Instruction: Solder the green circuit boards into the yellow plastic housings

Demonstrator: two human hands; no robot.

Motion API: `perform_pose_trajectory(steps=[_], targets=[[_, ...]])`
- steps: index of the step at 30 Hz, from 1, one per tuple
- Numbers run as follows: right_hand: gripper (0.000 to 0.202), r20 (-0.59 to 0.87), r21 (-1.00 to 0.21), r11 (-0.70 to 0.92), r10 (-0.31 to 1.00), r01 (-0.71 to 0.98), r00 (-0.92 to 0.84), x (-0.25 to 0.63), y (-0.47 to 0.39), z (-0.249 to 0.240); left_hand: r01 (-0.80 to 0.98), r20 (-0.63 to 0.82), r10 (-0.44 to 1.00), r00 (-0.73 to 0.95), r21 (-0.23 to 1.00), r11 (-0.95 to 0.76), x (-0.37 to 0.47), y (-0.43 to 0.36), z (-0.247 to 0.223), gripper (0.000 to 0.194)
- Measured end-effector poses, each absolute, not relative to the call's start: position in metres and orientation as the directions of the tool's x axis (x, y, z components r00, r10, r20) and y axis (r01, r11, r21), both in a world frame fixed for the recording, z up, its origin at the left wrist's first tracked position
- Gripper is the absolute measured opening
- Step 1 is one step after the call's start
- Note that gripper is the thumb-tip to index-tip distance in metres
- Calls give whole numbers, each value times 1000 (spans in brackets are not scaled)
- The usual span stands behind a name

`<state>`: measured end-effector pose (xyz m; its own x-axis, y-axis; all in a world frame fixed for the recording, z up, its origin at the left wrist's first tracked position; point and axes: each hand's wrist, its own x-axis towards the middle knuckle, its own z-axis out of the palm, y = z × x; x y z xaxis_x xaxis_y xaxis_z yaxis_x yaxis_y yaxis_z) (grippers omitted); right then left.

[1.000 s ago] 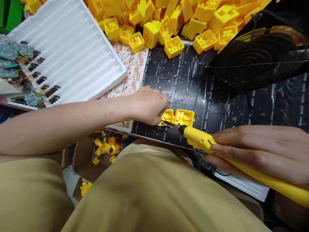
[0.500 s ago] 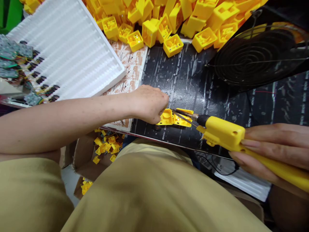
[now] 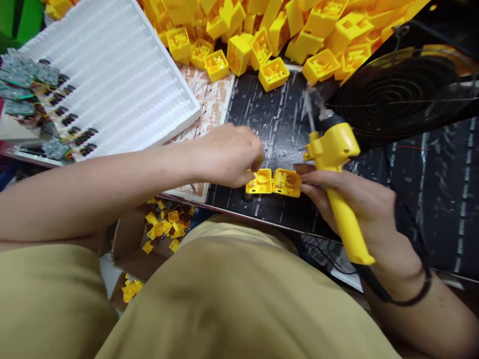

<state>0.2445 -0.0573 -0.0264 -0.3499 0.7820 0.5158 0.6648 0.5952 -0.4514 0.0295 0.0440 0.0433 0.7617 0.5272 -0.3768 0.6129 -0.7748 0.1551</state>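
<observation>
My right hand (image 3: 370,204) holds a yellow soldering iron (image 3: 344,214), its blurred tip turned up and away over the bench. The thumb and a fingertip of that hand meet the right edge of a small open yellow plastic case (image 3: 286,182). Beside it, almost touching, sits a second yellow plastic case (image 3: 262,180), also with its hollow side up. My left hand (image 3: 235,154) is closed at the left edge of this second case, its fingers curled down and partly hidden. Both cases rest near the front edge of the bench.
A heap of yellow plastic housings (image 3: 273,74) lies at the back. At right stands a black fan (image 3: 392,94). A white ridged foam tray (image 3: 123,75) with wired circuit boards (image 3: 22,85) is at left. Below the bench edge, a cardboard box (image 3: 130,239) contains small yellow parts.
My right hand has moved in leftward to the right case. The soldering iron has swung upright, its tip leaving the cases. My left hand stays at the left case.
</observation>
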Motion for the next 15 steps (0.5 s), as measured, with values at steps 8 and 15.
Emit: perform_pose_trajectory(steps=[8,15], targets=[[46,409,-521,621,783,585,-468,240,-50,-43,632,-112,649,753,399,-664,-60,42,40,27],[37,471,-444,639,763,628,-443,201,-46,-53,560,1,640,769,481,-674,-40,26,8,19]])
